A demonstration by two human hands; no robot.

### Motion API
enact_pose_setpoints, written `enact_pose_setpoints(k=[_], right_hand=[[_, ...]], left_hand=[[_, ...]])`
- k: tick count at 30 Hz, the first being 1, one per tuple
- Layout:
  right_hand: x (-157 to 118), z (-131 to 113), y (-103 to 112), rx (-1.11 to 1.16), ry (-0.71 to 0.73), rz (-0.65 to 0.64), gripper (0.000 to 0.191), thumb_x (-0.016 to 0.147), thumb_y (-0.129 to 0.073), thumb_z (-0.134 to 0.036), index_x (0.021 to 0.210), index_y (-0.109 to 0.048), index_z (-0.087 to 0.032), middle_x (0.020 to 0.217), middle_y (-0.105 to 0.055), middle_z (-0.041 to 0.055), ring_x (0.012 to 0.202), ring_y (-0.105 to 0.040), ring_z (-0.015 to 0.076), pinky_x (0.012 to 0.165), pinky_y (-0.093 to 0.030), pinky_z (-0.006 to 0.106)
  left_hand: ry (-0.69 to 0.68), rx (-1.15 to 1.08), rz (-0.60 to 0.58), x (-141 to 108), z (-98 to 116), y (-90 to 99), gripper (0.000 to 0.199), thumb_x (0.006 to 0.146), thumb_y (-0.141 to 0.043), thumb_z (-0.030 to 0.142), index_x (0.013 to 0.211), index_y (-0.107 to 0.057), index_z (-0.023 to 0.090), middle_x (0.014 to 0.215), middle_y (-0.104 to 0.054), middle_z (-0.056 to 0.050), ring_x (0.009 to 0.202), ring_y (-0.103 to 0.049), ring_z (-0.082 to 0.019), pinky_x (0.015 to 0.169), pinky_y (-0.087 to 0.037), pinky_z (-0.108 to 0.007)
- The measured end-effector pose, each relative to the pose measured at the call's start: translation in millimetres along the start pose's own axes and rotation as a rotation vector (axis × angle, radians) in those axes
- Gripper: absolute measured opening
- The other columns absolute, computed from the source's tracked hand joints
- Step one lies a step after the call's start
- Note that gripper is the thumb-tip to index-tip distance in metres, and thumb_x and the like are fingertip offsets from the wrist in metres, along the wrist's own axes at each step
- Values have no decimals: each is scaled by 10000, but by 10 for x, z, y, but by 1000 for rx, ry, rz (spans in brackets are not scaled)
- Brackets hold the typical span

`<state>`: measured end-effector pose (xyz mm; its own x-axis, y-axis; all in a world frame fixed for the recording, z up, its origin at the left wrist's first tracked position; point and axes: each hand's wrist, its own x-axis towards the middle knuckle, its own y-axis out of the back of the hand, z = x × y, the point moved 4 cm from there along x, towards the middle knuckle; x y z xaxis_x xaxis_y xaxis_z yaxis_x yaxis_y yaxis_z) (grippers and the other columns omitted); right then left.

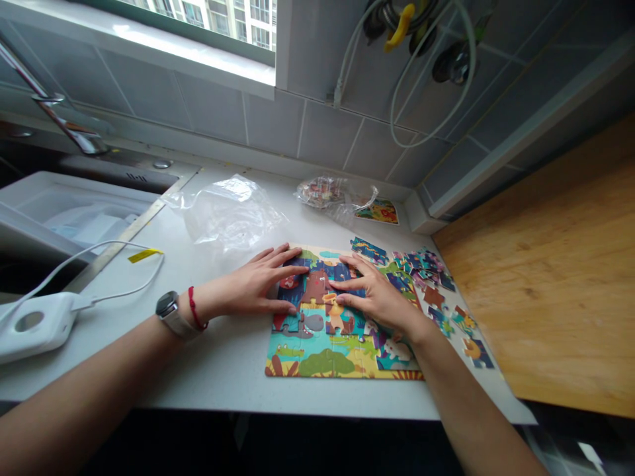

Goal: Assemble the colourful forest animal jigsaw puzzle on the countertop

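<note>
Cardboard puzzle [322, 357] lies under the flat, open left hand [255, 281] and right hand [377, 294] (nothing gripped); a slide could jumble the loose pieces [424, 271] at two o'clock.

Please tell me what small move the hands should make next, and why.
Probably the right hand should take one of the loose pieces beside the puzzle, because those pieces lie within easy reach and the puzzle looks unfinished.

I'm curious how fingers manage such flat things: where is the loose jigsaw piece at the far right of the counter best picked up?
Pinch the loose jigsaw piece by two opposite edges, coming from above with the right hand, the nearer one. It lies flat on the counter, slightly apart from other pieces, so fingertips can probably reach its sides.
</note>
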<state>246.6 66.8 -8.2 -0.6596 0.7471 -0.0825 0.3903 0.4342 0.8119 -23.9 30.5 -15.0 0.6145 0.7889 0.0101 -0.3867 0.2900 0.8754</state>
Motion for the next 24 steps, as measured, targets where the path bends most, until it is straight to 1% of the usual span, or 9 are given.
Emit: enact_pose_setpoints(k=[9, 11, 13, 15, 17, 18, 21, 23, 24], right_hand=[[45, 61, -11, 48, 8, -13, 350, 903, -797, -428, 1245, -784, -353, 1672, -420, 95, 1595, -271, 374, 1298, -192, 638], [37, 59, -5, 66, 21, 12, 342, 890, -810, -437, 1221, -799, -352, 1658, -445, 93, 1582, -297, 384, 1291, -204, 648], [18, 20, 46, 113, 69, 94, 286, 896, -803, -440, 1161, -829, -335, 1598, -527, 93, 1540, -381, 377, 1274, -262, 635], [-23, -39, 155, 209, 136, 278, 202, 942, -756, -420, 1083, -846, -307, 1439, -669, 92, 1418, -540, 333, 1222, -376, 579], [-81, -77, 260, 344, 174, 478, 178, 988, -701, -393, 992, -837, -278, 1179, -774, 75, 1175, -687, 266, 1091, -505, 484], [-102, -83, 286, 426, 181, 534, 200, 997, -688, -394, 929, -823, -263, 1035, -786, 60, 1028, -717, 237, 994, -550, 436], [-101, -79, 253, 694, 195, 489, 435, 1010, -644, -494, 672, -737, -236, 701, -700, 20, 710, -668, 186, 789, -566, 368], [-82, -54, 226, 817, 198, 468, 615, 1029, -565, -577, 530, -668, -233, 629, -673, 27, 674, -655, 179, 789, -566, 369], [-76, -26, 232, 847, 178, 505, 658, 1036, -540, -586, 493, -659, -233, 648, -695, 38, 697, -666, 179, 800, -567, 365]], left_hand=[[-25, 30, 22, -3, -36, -55, 771, 913, -630, 742, 1552, -521, 325, 1751, -247, -84, 1608, -193, -423, 1297, -208, -611], [-36, 34, 28, -1, -43, -62, 772, 917, -622, 746, 1557, -514, 327, 1752, -246, -85, 1608, -194, -424, 1296, -207, -613], [-43, 36, 29, 4, -46, -59, 775, 918, -610, 756, 1554, -518, 322, 1752, -246, -83, 1604, -205, -427, 1296, -212, -606], [-42, 34, 31, 11, -45, -47, 741, 952, -561, 749, 1548, -526, 309, 1746, -266, -83, 1602, -216, -421, 1294, -226, -595], [-33, 14, 41, 21, -44, -26, 667, 1021, -471, 701, 1547, -523, 295, 1731, -305, -87, 1598, -246, -395, 1291, -248, -581], [-26, -3, 53, 27, -45, -12, 630, 1054, -424, 665, 1550, -515, 287, 1722, -327, -92, 1594, -270, -376, 1289, -263, -570], [-23, -76, 113, 42, -41, 42, 556, 1108, -357, 568, 1546, -498, 256, 1666, -427, -110, 1551, -377, -312, 1276, -325, -513], [-46, -128, 177, 48, -31, 91, 516, 1119, -356, 525, 1513, -516, 234, 1588, -521, -119, 1492, -463, -281, 1249, -381, -475], [-60, -149, 212, 50, -26, 117, 495, 1120, -363, 510, 1491, -531, 229, 1542, -563, -121, 1453, -506, -270, 1230, -409, -461]])
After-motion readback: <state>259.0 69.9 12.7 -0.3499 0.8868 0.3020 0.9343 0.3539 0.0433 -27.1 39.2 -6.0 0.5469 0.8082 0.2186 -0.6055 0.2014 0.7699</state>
